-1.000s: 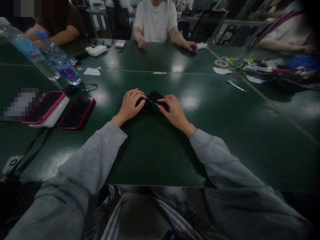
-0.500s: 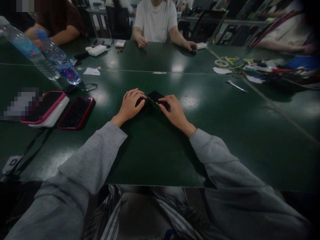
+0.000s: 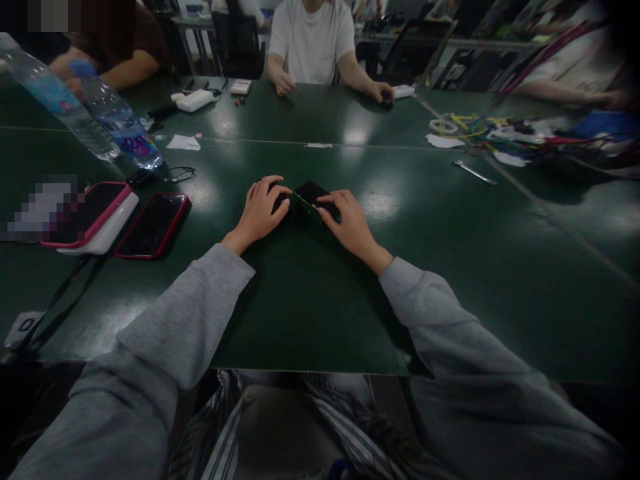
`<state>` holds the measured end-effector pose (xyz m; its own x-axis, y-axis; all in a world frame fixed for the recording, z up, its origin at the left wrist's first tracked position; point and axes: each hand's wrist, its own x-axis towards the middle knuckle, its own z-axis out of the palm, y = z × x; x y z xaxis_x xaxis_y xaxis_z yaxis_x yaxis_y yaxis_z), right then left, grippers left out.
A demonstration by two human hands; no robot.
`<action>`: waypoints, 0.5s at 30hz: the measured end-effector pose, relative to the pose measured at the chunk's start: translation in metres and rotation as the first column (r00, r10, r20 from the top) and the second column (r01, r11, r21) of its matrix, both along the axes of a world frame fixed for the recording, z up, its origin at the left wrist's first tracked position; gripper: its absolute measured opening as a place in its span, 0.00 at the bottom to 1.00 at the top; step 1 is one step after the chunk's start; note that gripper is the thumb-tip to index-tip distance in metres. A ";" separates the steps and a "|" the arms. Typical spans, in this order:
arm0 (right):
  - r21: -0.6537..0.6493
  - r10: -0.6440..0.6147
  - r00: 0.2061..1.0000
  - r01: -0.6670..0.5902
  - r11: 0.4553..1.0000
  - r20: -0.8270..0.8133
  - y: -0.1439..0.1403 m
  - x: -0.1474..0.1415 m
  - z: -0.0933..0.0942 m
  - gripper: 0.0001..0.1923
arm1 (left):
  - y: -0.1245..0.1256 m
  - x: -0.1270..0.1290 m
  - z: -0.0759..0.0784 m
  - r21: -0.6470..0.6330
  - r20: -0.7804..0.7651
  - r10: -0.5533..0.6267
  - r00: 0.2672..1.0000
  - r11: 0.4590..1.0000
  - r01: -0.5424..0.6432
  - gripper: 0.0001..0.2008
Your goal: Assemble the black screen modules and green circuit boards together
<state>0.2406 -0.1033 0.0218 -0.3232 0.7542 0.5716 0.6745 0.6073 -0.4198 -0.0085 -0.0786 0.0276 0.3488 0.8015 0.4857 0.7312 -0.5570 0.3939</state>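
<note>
My left hand (image 3: 263, 208) is curled over a small dark object, mostly hidden under the fingers, just left of the table's middle. Beside it, my right hand (image 3: 350, 220) grips a flat black panel (image 3: 311, 189) between thumb and fingers. Along the panel's near edge runs a thin green circuit board (image 3: 307, 204), tilted, its left end close to my left fingertips. Whether the dark object on the left is joined to the panel I cannot tell.
Left on the green table (image 3: 310, 300) lie a red-cased phone (image 3: 154, 225), a pink-cased phone (image 3: 90, 213) and two water bottles (image 3: 120, 123). At right are a wrench (image 3: 474, 173) and a cable heap (image 3: 530, 139). A person in white (image 3: 313, 47) sits opposite.
My left fingers have shifted slightly over the dark object. My right hand and the black panel stay in place.
</note>
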 end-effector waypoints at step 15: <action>-0.002 -0.002 1.000 0.002 1.000 -0.002 -0.002 -0.001 0.002 0.13 | 0.001 0.000 -0.001 -0.002 -0.014 -0.003 1.000 1.000 0.003 0.16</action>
